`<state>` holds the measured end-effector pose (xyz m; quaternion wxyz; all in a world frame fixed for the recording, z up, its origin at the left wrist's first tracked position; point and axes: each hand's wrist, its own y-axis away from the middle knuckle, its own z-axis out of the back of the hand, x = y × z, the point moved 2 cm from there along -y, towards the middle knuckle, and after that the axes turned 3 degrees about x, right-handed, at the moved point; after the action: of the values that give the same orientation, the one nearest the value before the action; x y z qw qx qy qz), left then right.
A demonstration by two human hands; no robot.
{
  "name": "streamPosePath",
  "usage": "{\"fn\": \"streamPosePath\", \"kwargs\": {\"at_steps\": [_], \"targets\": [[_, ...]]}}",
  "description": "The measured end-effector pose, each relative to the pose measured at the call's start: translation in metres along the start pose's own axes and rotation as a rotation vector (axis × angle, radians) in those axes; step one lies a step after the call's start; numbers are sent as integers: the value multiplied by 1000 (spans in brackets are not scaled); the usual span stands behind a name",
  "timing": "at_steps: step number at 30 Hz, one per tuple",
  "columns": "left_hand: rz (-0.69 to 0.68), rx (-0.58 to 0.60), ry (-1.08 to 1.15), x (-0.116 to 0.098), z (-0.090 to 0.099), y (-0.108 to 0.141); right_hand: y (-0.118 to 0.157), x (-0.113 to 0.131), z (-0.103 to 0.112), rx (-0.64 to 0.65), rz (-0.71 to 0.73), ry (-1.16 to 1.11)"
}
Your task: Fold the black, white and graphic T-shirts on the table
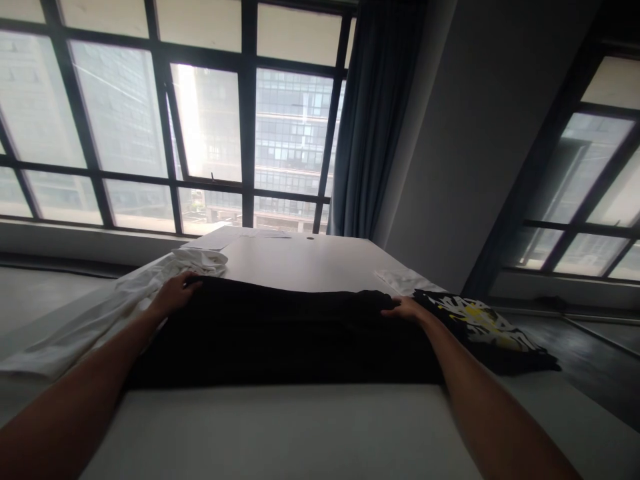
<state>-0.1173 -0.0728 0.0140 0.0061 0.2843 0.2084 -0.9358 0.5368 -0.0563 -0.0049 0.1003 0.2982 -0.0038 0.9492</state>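
A black cloth stretches across the white table, with its near edge running nearly straight from side to side. At its far left corner, my left hand is closed on the fabric. My right hand grips the far right corner, thumb and fingers pressed together on it. Between the two hands the far edge sags slightly. Both forearms reach along the sides of the cloth.
White cloth lies crumpled at the left. A black garment with a white and yellow print lies at the right, beside a small white cloth. Papers rest at the table's far end, before windows and a dark curtain.
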Motion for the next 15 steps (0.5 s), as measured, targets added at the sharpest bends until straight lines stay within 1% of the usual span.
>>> {"fn": "streamPosePath", "kwargs": {"at_steps": [3,5,8,10,12,15], "targets": [[-24,-21,22,-4,6,2,-4,0,0,-86,31,82],[-40,-30,70,-6,11,5,-6,-1,-1,-110,42,101],[-54,-41,148,-6,16,8,-6,-3,-2,-90,41,43],[-56,-54,161,-5,17,10,-5,-3,-3,-81,52,7],[-58,-70,172,-5,18,11,-4,-1,-3,-40,63,-7],[-59,-97,204,-5,17,13,-2,1,-4,40,40,-15]]}}
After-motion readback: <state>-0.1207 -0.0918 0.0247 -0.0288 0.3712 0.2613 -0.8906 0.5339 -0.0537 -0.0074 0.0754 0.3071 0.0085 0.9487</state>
